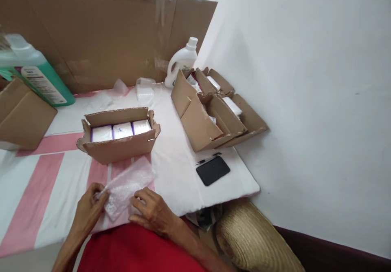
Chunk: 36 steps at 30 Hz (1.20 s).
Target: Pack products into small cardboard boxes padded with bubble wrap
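A clear bubble wrap bag (128, 184) lies slantwise at the table's front edge, between my hands. My left hand (91, 204) is closed, thumb and fingers pinching the bag's left end. At the bag's lower right edge is my right hand (151, 211), its fingers bent and the thumb apart from them; the fingertips are close to the plastic, and contact is hard to make out. Just beyond the bag stands an open cardboard box (117, 147) holding a row of white packs (122, 130) with purple edges.
Divided cardboard boxes (198, 127) with white packs stand against the right wall. A black phone (213, 170) and a pen (207, 159) lie before them. A white jug (183, 62), a green liquid bottle (45, 76) and another box (26, 115) are around. Loose plastic (145, 90) lies at the back.
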Tool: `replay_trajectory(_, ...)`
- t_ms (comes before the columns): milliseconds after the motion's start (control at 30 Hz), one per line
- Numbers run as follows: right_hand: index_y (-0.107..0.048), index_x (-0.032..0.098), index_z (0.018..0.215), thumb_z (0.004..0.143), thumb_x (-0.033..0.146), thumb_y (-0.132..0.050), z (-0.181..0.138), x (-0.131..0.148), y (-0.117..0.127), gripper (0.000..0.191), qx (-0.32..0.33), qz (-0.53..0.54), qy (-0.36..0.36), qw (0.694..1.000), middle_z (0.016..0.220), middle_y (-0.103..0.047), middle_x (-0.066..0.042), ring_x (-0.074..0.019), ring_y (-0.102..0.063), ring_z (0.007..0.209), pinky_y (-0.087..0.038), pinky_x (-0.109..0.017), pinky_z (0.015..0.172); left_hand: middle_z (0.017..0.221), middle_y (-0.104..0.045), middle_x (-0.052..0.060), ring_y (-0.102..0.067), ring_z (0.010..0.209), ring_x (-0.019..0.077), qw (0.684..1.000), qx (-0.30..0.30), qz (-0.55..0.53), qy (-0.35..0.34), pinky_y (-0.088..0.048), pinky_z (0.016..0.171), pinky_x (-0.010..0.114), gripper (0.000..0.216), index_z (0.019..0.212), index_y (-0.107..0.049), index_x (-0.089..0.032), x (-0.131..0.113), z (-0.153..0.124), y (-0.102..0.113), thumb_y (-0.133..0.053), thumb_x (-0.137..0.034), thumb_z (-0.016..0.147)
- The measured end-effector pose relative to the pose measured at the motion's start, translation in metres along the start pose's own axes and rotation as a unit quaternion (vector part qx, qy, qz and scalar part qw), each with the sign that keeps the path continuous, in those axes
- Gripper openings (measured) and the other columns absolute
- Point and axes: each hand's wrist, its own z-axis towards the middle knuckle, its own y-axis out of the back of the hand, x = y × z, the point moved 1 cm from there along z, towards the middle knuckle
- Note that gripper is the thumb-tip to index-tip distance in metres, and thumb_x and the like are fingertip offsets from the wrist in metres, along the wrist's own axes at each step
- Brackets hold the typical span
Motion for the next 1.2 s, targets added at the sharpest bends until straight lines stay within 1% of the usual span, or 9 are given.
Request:
replay_trajectory(100,-0.052,0.015,0.135,0.094,0.062,-0.059,0.007,0.005,-0.012,0.062,0.006,-0.014,0.038,0.999,0.118,-0.066,-0.016,-0.0287,-0.058,0.101,-0.049,-0.041,0.085,0.072,-0.065,-0.003,-0.063,0.061,0.0165,0.968,0.012,-0.211,0.135,-0.054,0.058,0.03,0.045,0.085,-0.058,-0.022,0.012,-0.025,0.0,-0.082,-0.054,0.064)
replay_trajectory(200,-0.047,0.013,0.141,0.091,0.064,-0.063,0.005,0.009,-0.018,0.074,0.004,-0.043,0.06,0.997,0.129,-0.063,-0.021,-0.0329,-0.056,0.111,-0.047,-0.045,0.088,0.087,-0.069,-0.001,-0.068,0.076,0.0165,0.931,0.02,-0.321,0.173,-0.059,0.068,0.028,0.048,0.089,-0.063,-0.02,0.008,-0.044,-0.015,-0.09,-0.045,0.059)
replay_trajectory(367,-0.059,0.016,0.121,0.099,0.026,-0.053,-0.017,0.003,-0.015,0.025,-0.044,-0.05,0.03,0.997,0.108,-0.07,-0.014,-0.0265,-0.059,0.095,-0.046,-0.039,0.077,0.088,-0.064,-0.002,-0.063,0.072,0.0138,0.916,0.088,-0.348,0.181,-0.061,0.066,0.029,0.047,0.089,-0.062,-0.02,-0.01,-0.059,-0.04,-0.091,-0.045,0.062)
replay_trajectory(467,-0.064,0.017,0.109,0.091,0.012,-0.048,-0.032,-0.005,-0.007,0.024,-0.108,0.014,-0.011,0.994,0.096,-0.069,-0.011,-0.0253,-0.056,0.085,-0.047,-0.038,0.073,0.089,-0.062,-0.001,-0.067,0.076,0.0185,0.929,0.146,-0.297,0.163,-0.062,0.066,0.033,0.046,0.09,-0.061,-0.021,-0.011,-0.065,-0.04,-0.083,-0.056,0.07)
replay_trajectory(567,-0.067,0.018,0.105,0.083,0.01,-0.05,-0.044,-0.011,0.0,0.029,-0.156,0.127,-0.086,0.976,0.095,-0.067,-0.01,-0.0246,-0.056,0.086,-0.05,-0.038,0.077,0.095,-0.066,0.004,-0.07,0.089,0.0248,0.968,0.139,-0.192,0.077,-0.062,0.075,0.036,0.048,0.097,-0.063,-0.021,-0.005,-0.064,-0.032,-0.071,-0.065,0.078)
replay_trajectory(667,-0.069,0.021,0.103,0.084,0.008,-0.05,-0.05,-0.011,0.003,0.03,-0.157,0.205,-0.159,0.953,0.097,-0.068,-0.007,-0.0229,-0.059,0.092,-0.051,-0.035,0.082,0.114,-0.068,0.01,-0.069,0.099,0.0257,0.987,0.12,-0.047,-0.092,-0.061,0.085,0.039,0.052,0.123,-0.062,-0.025,-0.001,-0.057,-0.027,-0.074,-0.053,0.08)
replay_trajectory(867,-0.065,0.019,0.094,0.09,0.011,-0.053,-0.051,-0.01,0.01,0.016,-0.13,0.234,-0.236,0.934,0.095,-0.065,-0.006,-0.0203,-0.059,0.092,-0.048,-0.031,0.084,0.133,-0.064,0.009,-0.066,0.115,0.0256,0.891,0.121,0.127,-0.419,-0.058,0.096,0.042,0.039,0.121,-0.07,-0.034,-0.006,-0.034,-0.042,-0.074,-0.031,0.083)
replay_trajectory(1033,-0.063,0.019,0.082,0.093,0.019,-0.055,-0.051,-0.015,0.017,0.014,-0.14,0.262,-0.279,0.913,0.087,-0.063,-0.004,-0.0181,-0.058,0.083,-0.044,-0.029,0.076,0.113,-0.072,0.006,-0.07,0.103,0.0221,0.857,0.072,0.151,-0.488,-0.06,0.087,0.036,0.021,0.107,-0.074,-0.032,-0.008,-0.018,-0.045,-0.067,-0.027,0.089)
replay_trajectory(1200,-0.063,0.02,0.076,0.094,0.022,-0.058,-0.05,-0.017,0.017,0.018,-0.151,0.238,-0.332,0.9,0.081,-0.063,-0.002,-0.0172,-0.058,0.079,-0.044,-0.028,0.074,0.109,-0.07,0.005,-0.07,0.1,0.0181,0.889,0.127,0.138,-0.418,-0.058,0.085,0.028,0.015,0.103,-0.074,-0.028,-0.005,-0.013,-0.051,-0.063,-0.03,0.093)
